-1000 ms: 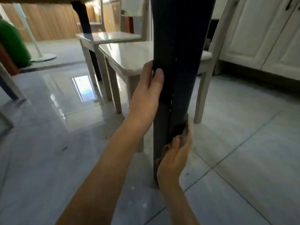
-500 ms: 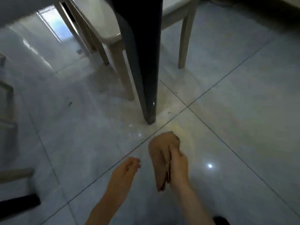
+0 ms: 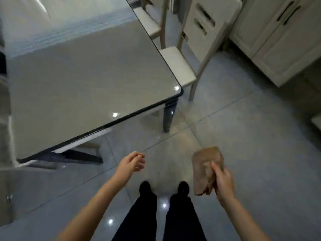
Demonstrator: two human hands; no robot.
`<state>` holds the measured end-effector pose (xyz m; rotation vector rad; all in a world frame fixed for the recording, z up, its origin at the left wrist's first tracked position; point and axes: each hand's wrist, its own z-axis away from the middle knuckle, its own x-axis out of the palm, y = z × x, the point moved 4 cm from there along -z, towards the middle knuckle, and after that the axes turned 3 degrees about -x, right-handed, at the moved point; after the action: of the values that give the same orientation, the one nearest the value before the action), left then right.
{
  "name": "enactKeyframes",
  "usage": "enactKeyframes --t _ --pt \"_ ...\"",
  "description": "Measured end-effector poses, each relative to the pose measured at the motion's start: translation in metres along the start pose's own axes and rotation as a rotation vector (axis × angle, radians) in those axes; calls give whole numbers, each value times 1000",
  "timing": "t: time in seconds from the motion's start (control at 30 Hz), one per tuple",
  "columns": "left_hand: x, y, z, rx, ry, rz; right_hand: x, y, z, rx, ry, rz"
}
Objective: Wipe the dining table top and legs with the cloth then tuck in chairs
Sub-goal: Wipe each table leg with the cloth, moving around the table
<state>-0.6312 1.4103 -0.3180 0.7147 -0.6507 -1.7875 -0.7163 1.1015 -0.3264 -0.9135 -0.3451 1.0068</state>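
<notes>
While a person stood just off the near corner of the dining table, the right hand held a folded brown cloth, fingers curled round it, clear of the table and touching no part of it. The left hand hung between the cloth and the table's near edge, fingers loosely curled and holding nothing. By the look of the stance, the wiping was between strokes, with the cloth off both the top and the dark corner leg. The next move called either for carrying the cloth to another leg or for pushing in the pale chair along the table's right side, whose seat stuck out past the edge. A second chair farther along that side was cut off by the frame. Whether the top or legs were clean could not be told through the glare. Pale and dark shapes beneath the table's near edge were too blurred to name, and the other legs were hidden under the top.
</notes>
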Motion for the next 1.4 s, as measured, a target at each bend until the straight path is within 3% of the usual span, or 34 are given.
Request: enactKeyframes --t 0.13,0.3,0.47,0.7,0.8,0.97,1.17,1.4 --pt "-60 19 56 69 221 15 -7 -38 29 -84 -56 47" --pt "-92 -38 115 28 560 275 21 -48 22 -102 -128 58" --pt "-59 -137 193 -149 837 564 86 -45 16 -116 -417 247" --pt "24 -279 309 -414 1123 962 173 -15 89 -178 -816 506" --pt "40 -322 345 -454 1153 1142 201 5 133 -187 -950 578" --pt "13 -373 382 -487 987 1333 235 48 189 -253 -1002 641" --pt "-87 -408 410 -468 1113 992 253 95 228 -230 -837 621" --pt "-203 -403 401 -337 1023 805 270 106 246 -241 -632 604"
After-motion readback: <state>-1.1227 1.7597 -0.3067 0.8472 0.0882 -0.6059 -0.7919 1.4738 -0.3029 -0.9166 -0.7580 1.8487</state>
